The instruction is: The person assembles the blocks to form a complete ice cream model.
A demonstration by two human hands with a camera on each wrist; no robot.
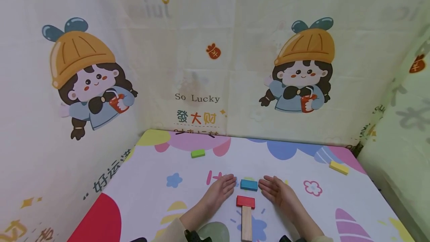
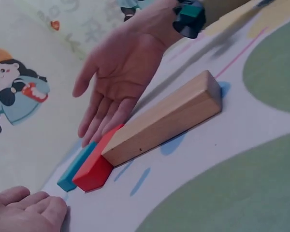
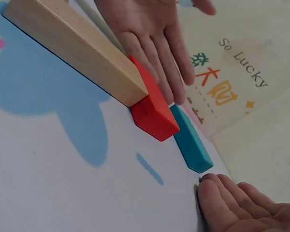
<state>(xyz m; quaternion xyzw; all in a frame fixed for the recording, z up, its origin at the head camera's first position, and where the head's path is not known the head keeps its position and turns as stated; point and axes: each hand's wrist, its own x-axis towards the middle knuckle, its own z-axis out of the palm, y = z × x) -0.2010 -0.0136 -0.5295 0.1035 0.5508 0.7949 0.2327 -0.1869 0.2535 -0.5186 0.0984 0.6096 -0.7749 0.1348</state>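
Observation:
On the table lies a blue wooden block, set a little beyond a red block. A long plain wooden block meets the near side of the red one, so the two form a T. My left hand is held just left of the blue block, fingers straight and palm facing inward. On the other side my right hand mirrors it, fingertips near the block's right end. Both palms are bare in the left wrist view, where the blue block sits between the fingertips.
A green block lies toward the back left of the patterned tabletop. Farther right, near the table's edge, is a yellow block. Printed cloth walls surround the table at the back and sides.

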